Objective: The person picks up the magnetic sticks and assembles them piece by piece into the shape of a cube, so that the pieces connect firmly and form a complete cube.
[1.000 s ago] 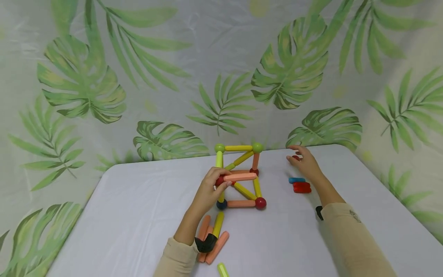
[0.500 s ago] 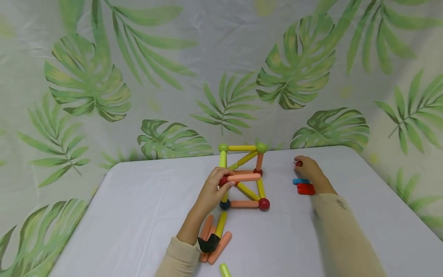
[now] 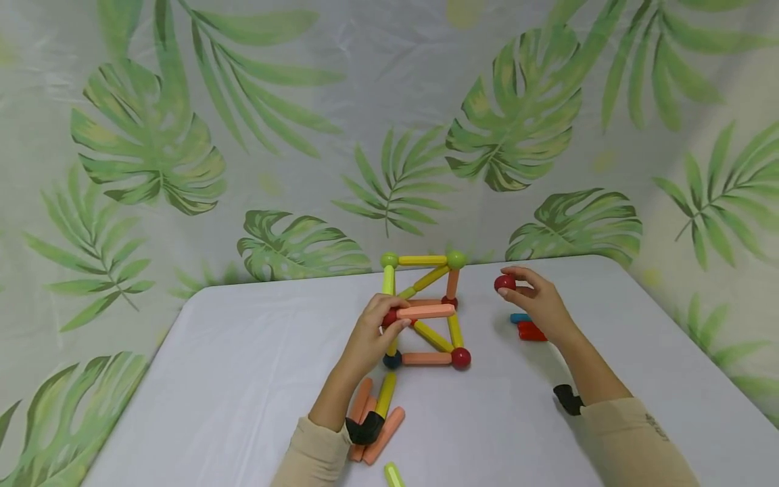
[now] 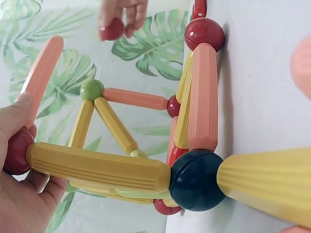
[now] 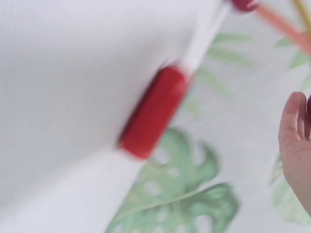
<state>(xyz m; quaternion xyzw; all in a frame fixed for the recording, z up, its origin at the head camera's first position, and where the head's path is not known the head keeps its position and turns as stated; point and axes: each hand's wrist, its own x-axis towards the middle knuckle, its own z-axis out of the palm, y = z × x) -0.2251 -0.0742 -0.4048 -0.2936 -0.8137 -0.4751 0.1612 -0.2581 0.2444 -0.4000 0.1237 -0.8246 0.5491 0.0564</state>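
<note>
My left hand [image 3: 365, 335] holds a red ball [image 4: 18, 150] at the near upper corner of a frame of magnetic rods and balls. From that ball a salmon rod [image 3: 426, 311] sticks out to the right, its far end bare in the left wrist view. Below, a yellow rod [image 4: 99, 167] joins the held ball to a dark blue ball [image 3: 392, 359]. Green balls [image 3: 456, 260] top the frame's back corners. To the right, my right hand [image 3: 544, 304] pinches a loose red ball [image 3: 504, 283] between thumb and fingers, raised above the table.
A red piece [image 3: 532, 331] and a blue rod [image 3: 520, 318] lie beneath the right hand. Several salmon rods [image 3: 385, 436] and a yellow rod [image 3: 386, 394] lie near the left wrist. A lime rod [image 3: 393, 475] is at the front. A leaf-patterned cloth [image 3: 298, 247] hangs behind the table.
My right hand has closed its fingers on the loose red ball, lifted it and brought it left toward the frame. My left hand keeps its grip on the frame's corner ball.
</note>
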